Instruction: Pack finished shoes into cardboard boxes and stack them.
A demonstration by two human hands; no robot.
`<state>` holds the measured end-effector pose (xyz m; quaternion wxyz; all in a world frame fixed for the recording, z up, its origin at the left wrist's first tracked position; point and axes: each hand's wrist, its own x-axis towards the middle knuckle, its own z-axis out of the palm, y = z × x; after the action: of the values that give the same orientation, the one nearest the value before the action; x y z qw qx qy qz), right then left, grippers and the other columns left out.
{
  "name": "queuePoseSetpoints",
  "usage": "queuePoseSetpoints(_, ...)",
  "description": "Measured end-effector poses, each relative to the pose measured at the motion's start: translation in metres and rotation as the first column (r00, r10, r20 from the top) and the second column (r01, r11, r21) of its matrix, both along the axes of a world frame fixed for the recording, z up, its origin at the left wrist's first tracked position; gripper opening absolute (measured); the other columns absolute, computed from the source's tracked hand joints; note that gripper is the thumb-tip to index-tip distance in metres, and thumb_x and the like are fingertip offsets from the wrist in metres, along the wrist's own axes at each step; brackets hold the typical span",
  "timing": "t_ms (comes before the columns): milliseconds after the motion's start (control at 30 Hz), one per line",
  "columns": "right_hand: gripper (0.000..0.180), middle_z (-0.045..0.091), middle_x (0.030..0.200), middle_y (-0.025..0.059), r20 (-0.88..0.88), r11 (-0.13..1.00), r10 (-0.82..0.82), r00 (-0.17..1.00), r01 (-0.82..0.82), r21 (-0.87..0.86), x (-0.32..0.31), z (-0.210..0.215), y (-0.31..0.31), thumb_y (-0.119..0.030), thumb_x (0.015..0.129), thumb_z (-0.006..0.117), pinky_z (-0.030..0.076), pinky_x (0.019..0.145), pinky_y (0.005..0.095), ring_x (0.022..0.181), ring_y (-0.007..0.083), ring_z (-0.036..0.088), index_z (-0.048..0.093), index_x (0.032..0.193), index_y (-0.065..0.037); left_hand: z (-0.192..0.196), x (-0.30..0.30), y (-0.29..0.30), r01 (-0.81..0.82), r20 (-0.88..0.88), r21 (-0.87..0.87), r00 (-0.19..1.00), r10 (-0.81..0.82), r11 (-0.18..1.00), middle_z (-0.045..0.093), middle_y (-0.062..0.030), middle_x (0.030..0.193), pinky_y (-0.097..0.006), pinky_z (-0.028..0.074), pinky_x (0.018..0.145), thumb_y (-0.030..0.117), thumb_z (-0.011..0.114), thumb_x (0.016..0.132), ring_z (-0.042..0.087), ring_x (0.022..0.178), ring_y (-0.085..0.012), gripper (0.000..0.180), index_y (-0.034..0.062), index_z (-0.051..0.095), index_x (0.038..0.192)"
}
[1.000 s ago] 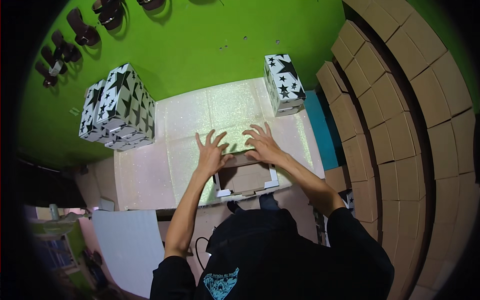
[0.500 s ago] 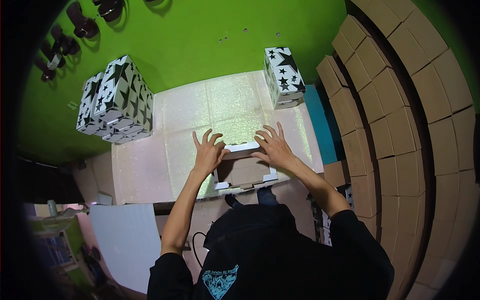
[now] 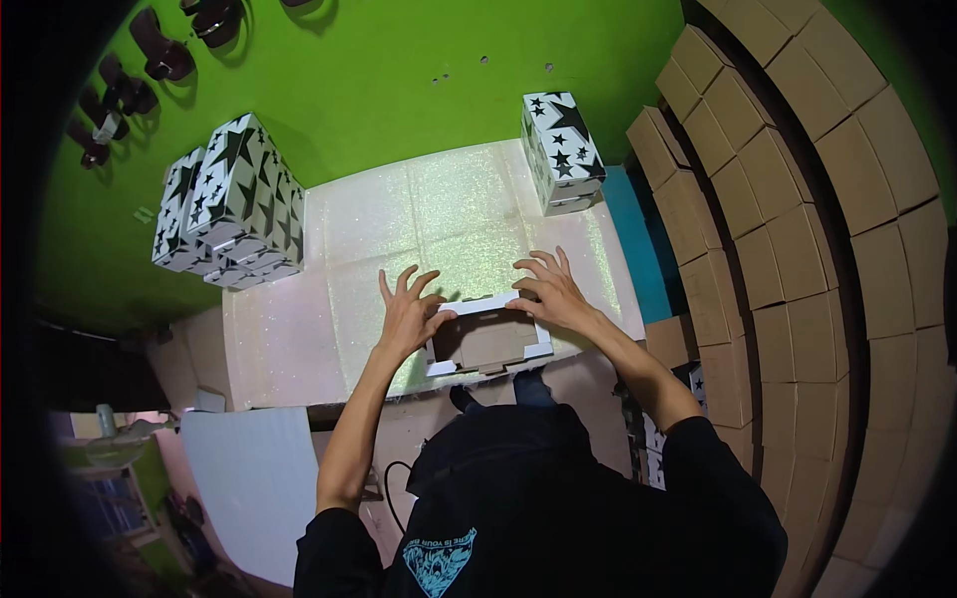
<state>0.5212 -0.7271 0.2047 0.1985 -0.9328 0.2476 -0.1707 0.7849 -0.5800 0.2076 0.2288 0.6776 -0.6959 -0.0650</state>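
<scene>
A shallow cardboard box [image 3: 483, 351], brown inside with white folded corners, lies at the near edge of the table in front of me. My left hand [image 3: 409, 317] is at its far left corner, the thumb over the rim and the index finger close to it. At the far right corner, my right hand [image 3: 554, 296] has its thumb on the rim in the same way. The other fingers of both hands are raised and spread. Along the box's far side runs a white folded edge, with small tabs showing beyond it.
The box rests on a glittery, pale cloth-covered table [image 3: 374, 224]. Star-patterned boxes stand in a stack [image 3: 239, 204] at left, and another stack [image 3: 565, 149] is at back right. Brown cartons [image 3: 783, 264] rise along the right. Dark sandals [image 3: 164, 50] hang on the green wall.
The far panel of the box, raised before, now lies folded down along the rim. Both thumbs have moved down with it, slightly toward me.
</scene>
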Motion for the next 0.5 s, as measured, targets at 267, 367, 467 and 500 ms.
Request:
queuePoseSetpoints(267,0.018,0.060,0.118,0.0055,0.055,0.985,0.064,0.996,-0.055,-0.163,0.036,-0.014,0.012,-0.020,0.080,0.076,0.016,0.113,0.0696,0.132,0.0362,0.043,0.067,0.081,-0.004,-0.002,-0.022,-0.022,0.042,0.025,-0.021,0.999,-0.041,0.999,0.061,-0.0033,0.128,-0.072,0.008,0.114,0.025,0.078,0.080,0.040,0.136,-0.0359,0.020,0.0071,0.075,0.071)
queuePoseSetpoints(367,0.015,0.060,0.116,0.0058,0.123,0.990,-0.004,0.992,0.022,-0.139,0.037,-0.018,0.021,-0.014,0.078,0.075,0.016,0.114,0.0695,0.133,0.0363,0.043,0.065,0.078,-0.003,-0.010,-0.022,-0.020,0.040,0.027,-0.042,0.999,-0.039,0.998,0.062,-0.0025,0.126,-0.072,0.009,0.114,0.024,0.078,0.080,0.041,0.135,-0.0356,0.020,0.0068,0.075,0.071)
queuePoseSetpoints(467,0.016,0.059,0.118,0.0064,0.093,0.982,-0.029,0.995,0.046,-0.183,0.035,-0.028,0.022,-0.017,0.080,0.075,0.016,0.114,0.0695,0.133,0.0368,0.042,0.066,0.079,-0.003,-0.014,-0.023,-0.018,0.051,0.033,-0.059,0.998,-0.049,0.997,0.062,-0.0026,0.125,-0.071,0.009,0.114,0.023,0.078,0.080,0.042,0.135,-0.0352,0.018,0.0068,0.075,0.073)
queuePoseSetpoints(500,0.016,0.059,0.120,0.0067,0.096,0.987,-0.023,0.995,0.038,-0.156,0.032,-0.023,0.021,-0.018,0.082,0.074,0.016,0.114,0.0696,0.134,0.0370,0.042,0.068,0.081,-0.004,-0.014,-0.023,-0.018,0.048,0.021,-0.068,0.999,-0.047,0.997,0.062,-0.0032,0.125,-0.071,0.010,0.114,0.023,0.077,0.081,0.042,0.134,-0.0350,0.017,0.0070,0.075,0.075)
